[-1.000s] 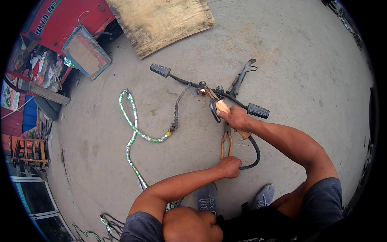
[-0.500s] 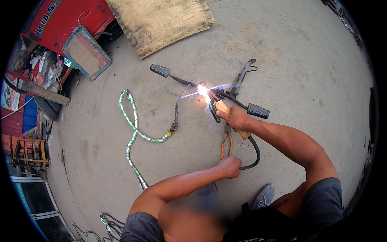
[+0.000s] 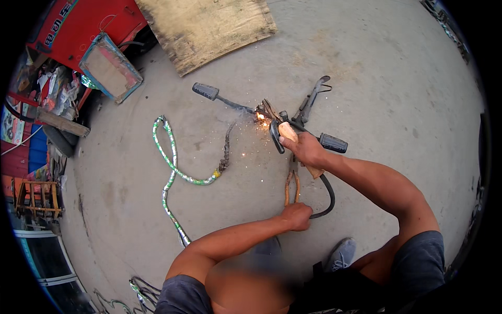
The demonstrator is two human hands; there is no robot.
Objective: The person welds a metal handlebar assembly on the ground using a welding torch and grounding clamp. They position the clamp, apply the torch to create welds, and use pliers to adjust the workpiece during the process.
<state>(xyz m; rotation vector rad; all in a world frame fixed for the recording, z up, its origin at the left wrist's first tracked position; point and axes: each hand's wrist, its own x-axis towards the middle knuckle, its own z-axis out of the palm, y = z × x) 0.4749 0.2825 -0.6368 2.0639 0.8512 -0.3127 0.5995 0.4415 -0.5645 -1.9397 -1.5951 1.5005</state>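
My right hand [image 3: 307, 152] is closed around the tan handle of a welding electrode holder [image 3: 288, 132] with a black curved lever. Its front end is over the middle of a dark metal footrest bar [image 3: 235, 104], which has ribbed black pegs at both ends and a stand-like leg. Orange glowing spots and scattered sparks show at that middle. My left hand [image 3: 296, 216] is closed on the black welding cable [image 3: 331, 196] that loops from the holder. Tongs with orange-brown grips [image 3: 292, 187] lie just beyond this hand, their grip ends partly hidden by it.
A cable wrapped in green and silver [image 3: 175, 170] loops on the concrete at left, its charred end near the bar. A plywood board [image 3: 209, 31] lies beyond. At far left are a red vehicle [image 3: 86, 31], a framed panel [image 3: 111, 68] and piled scrap. My shoe [image 3: 341, 255] is below.
The bright white-blue arc at the bar has gone out, leaving orange glow and flying sparks. The electrode holder's front end has shifted slightly. Both hands keep their grip.
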